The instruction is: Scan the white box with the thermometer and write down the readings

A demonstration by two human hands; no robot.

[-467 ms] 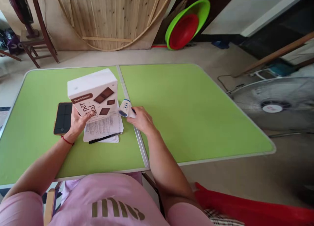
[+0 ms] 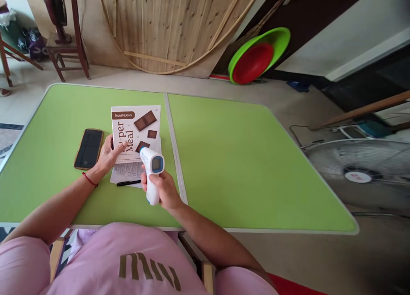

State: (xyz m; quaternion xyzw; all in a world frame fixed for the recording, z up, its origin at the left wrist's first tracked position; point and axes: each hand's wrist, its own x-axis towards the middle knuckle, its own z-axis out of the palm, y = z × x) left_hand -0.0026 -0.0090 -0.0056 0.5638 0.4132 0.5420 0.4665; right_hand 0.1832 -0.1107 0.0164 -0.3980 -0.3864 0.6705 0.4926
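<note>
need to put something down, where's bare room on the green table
Widest: the green table from the silver strip to its right edge. Smaller: left of the phone. Crowded: between phone and strip, where the left hand, right hand, box, thermometer, papers and pen cluster.

Head-worn camera (single view) faces forward, down over green table point(image 2: 243, 171).

White box point(image 2: 137, 130), brown print: front panel in view. White thermometer gun point(image 2: 149, 159), blue-framed display: nose toward box's lower right.
</note>
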